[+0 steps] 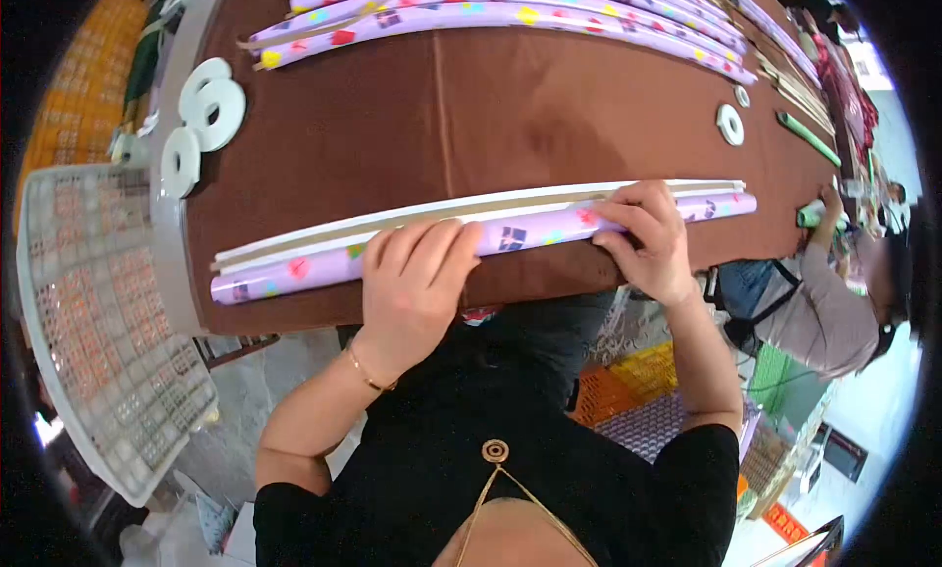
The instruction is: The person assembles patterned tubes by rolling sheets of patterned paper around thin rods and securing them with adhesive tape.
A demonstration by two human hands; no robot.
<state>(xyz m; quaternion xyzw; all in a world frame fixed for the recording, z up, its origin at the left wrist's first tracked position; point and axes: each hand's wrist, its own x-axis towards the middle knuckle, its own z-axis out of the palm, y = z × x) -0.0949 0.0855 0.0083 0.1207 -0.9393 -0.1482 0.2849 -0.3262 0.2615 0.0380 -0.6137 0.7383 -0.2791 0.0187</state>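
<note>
Lying along the near edge of the table [334, 155]: front roll [535, 231], with strips [314, 236] just behind. Lying well behind, across the far side: rear rolls [530, 16]. Resting at the left end: three rings [233, 126]. Resting toward the right: two further rings [723, 115]. Flanking the table's left: basket [128, 341].

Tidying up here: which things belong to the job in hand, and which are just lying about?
Likely job:
purple patterned roll, under left hand and right hand
white-edged brown strip along it
matching rolls beyond
white rings, perhaps tape

Likely lying about:
white plastic basket
green roll
</note>
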